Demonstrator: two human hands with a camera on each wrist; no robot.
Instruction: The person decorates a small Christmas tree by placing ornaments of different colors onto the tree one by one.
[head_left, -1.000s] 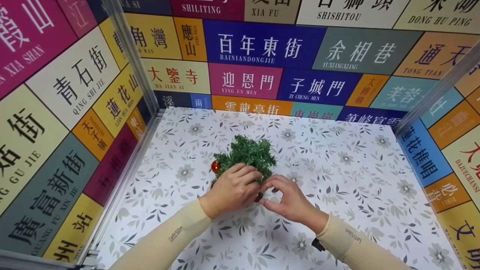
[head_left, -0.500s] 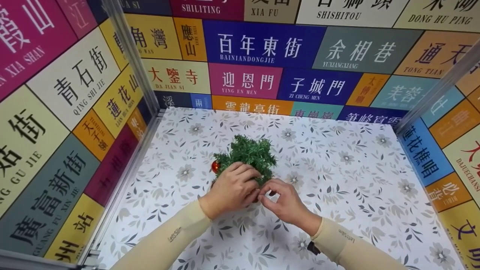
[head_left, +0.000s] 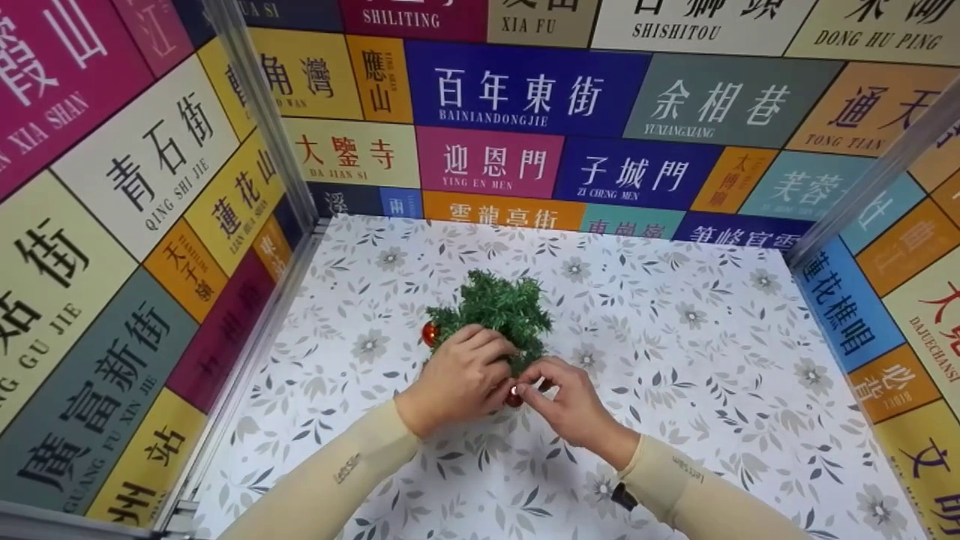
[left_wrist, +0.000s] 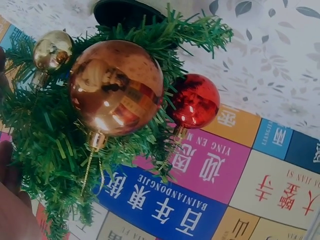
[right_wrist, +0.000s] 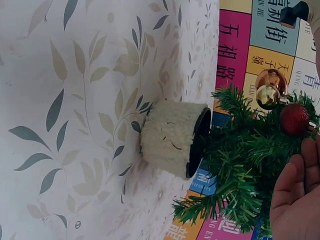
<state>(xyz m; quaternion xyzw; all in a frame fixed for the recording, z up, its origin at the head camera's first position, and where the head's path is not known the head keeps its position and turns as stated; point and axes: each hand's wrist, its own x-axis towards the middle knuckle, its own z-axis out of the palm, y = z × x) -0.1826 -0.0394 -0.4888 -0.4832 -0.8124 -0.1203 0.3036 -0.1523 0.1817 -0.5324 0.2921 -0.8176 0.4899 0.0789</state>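
A small artificial Christmas tree point(head_left: 501, 304) stands upright on the table, its pale fuzzy pot point(right_wrist: 172, 139) showing in the right wrist view. My left hand point(head_left: 466, 379) curls over the tree's near side and grips the greenery, its fingertips largely hidden. Beside it, my right hand point(head_left: 571, 405) pinches the top of a small dark red bauble point(head_left: 514, 400) with thumb and forefinger, close to the left fingertips. On the branches hang a large copper bauble point(left_wrist: 117, 87), a small gold bauble point(left_wrist: 52, 50) and a shiny red bauble point(left_wrist: 195, 101).
Under the tree lies a white table surface point(head_left: 675, 360) with a grey flower and leaf print. Sign-covered panels point(head_left: 525, 82) enclose it at the back and both sides, with metal corner posts point(head_left: 266, 112).
My right hand has shifted slightly left toward the left hand, and its thumb and forefinger have closed together. The dark red bauble now shows more between the hands. My left hand barely moves.
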